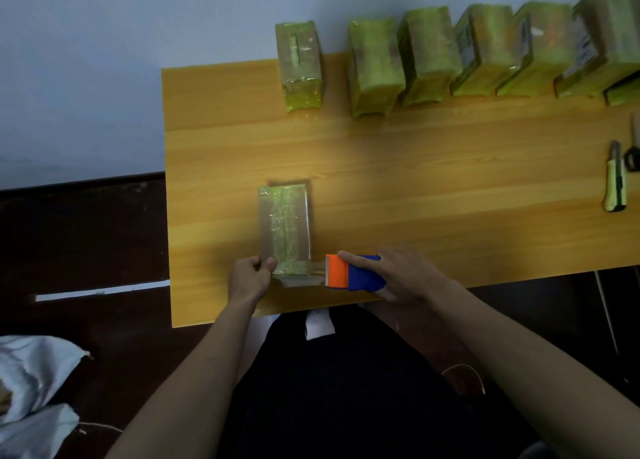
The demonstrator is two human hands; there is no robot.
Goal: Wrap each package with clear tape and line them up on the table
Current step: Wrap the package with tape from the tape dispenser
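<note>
1. The table [415, 188] is of orange wood and takes the middle and right of the view; its near edge runs at about 6 o'clock, just above the person's lap.
2. One package [284, 228] lies flat near that edge, at about 7 o'clock from the table's middle. Its long side points from 6 to 12 o'clock, and a greenish band of tape runs along its top.
3. The left hand [250, 278] is at the near end of the package, at its 7 o'clock corner. The fingers are curled and the thumb presses on the end of the package, so this hand grips it.
4. The right hand [403, 278] is closed around a tape dispenser [353, 272], blue with an orange front. The index finger lies along its top.
5. The dispenser is at 3 o'clock from the near end of the package, just beside it. A clear strip of tape [301, 280] goes from the orange front to the package end.
6. A row of wrapped packages [429, 56] stands along the far edge, from 12 to 2 o'clock. The leftmost one [300, 67] stands a little apart from the others, which are close together.
7. A utility knife [615, 181] lies at 3 o'clock near the right edge of the view; just beside it are dark scissor handles [632, 159], partly cut off.
8. On the dark floor at 8 o'clock lies a pale cloth or bag [31, 379].
</note>
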